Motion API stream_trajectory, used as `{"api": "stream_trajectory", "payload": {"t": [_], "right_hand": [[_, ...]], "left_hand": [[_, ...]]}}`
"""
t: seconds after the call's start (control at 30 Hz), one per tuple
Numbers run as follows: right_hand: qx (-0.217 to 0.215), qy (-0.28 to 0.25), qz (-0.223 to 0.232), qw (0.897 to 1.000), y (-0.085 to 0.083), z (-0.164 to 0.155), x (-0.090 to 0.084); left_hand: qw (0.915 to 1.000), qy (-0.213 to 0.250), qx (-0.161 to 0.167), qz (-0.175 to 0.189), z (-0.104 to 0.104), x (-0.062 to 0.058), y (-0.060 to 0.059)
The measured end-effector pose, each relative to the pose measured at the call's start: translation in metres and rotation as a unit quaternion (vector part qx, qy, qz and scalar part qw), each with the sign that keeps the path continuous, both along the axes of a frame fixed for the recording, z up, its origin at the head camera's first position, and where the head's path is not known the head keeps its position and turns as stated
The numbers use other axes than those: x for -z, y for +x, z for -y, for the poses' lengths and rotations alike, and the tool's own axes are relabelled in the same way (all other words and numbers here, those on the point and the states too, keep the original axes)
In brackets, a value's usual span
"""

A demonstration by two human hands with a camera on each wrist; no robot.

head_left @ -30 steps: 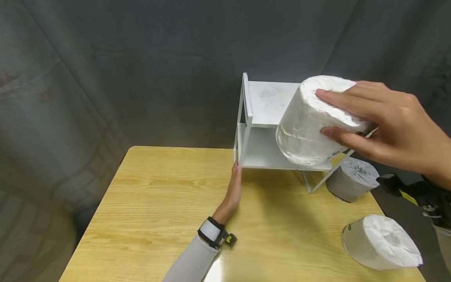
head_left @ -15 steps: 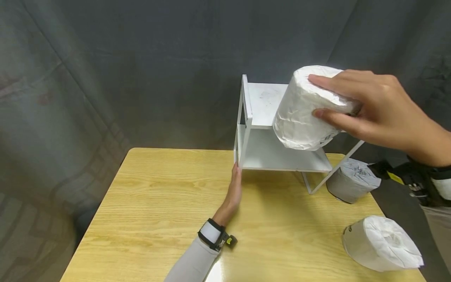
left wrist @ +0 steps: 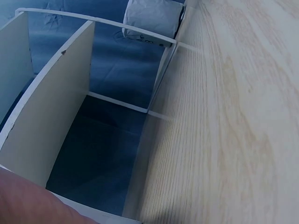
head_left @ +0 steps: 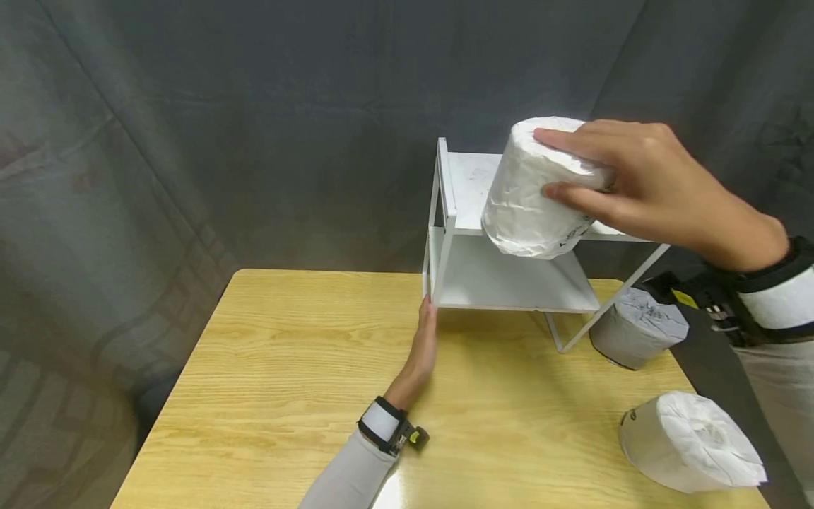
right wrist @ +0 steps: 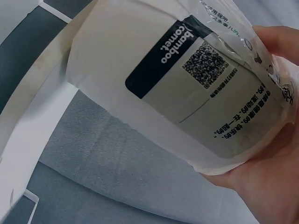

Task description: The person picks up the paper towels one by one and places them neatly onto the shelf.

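Observation:
In the head view my right hand (head_left: pixel 642 177) grips a wrapped toilet roll (head_left: pixel 531 194) by its upper end, thumb on the near side. The roll is tilted in front of the upper board of a white two-tier shelf rack (head_left: pixel 518 283). Whether it touches that board I cannot tell. Its printed label, with a dark band and a square code, faces the right wrist view, where the toilet roll (right wrist: pixel 177 79) fills the middle. My left hand (head_left: pixel 420 350) lies with straight fingers against the rack's left leg, low down near the table.
One wrapped roll (head_left: pixel 639 329) stands on the table (head_left: pixel 305 396) behind the rack's right leg. Another roll (head_left: pixel 689 442) lies near the table's right edge. A dark grey curtain (head_left: pixel 305 134) hangs behind.
My right hand has carried the toilet roll left and slightly up, from the rack's right side toward its middle. My left hand stays at the left leg.

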State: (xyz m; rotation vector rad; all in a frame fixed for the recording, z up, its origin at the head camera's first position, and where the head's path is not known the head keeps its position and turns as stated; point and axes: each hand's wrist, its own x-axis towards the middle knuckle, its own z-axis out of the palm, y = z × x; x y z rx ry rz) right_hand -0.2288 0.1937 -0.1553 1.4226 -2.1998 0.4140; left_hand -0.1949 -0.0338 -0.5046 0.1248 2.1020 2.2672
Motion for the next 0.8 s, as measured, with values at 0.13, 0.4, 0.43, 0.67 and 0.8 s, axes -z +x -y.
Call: {"api": "stream_trajectory", "payload": {"t": [0.13,0.4,0.43,0.67,0.8], "right_hand": [[0.003,-0.001,0.008,1.0,-0.007,0.002,0.003],[0.038,0.0,0.002,0.999,-0.015,0.007,0.002],[0.042,0.003,0.004,0.999,-0.016,0.008,0.002],[0.065,0.006,0.023,0.998,-0.025,0.015,0.001],[0.082,-0.001,0.033,0.996,-0.031,0.018,0.0]], "left_hand": [[1.0,-0.002,-0.003,0.0,0.0,0.0,0.0],[1.0,0.004,0.006,0.007,-0.001,-0.002,0.002],[1.0,0.004,0.006,0.007,-0.001,-0.002,0.003],[1.0,0.002,0.006,0.004,-0.001,-0.002,0.003],[1.0,0.001,0.002,0.004,-0.002,-0.003,0.002]]}}
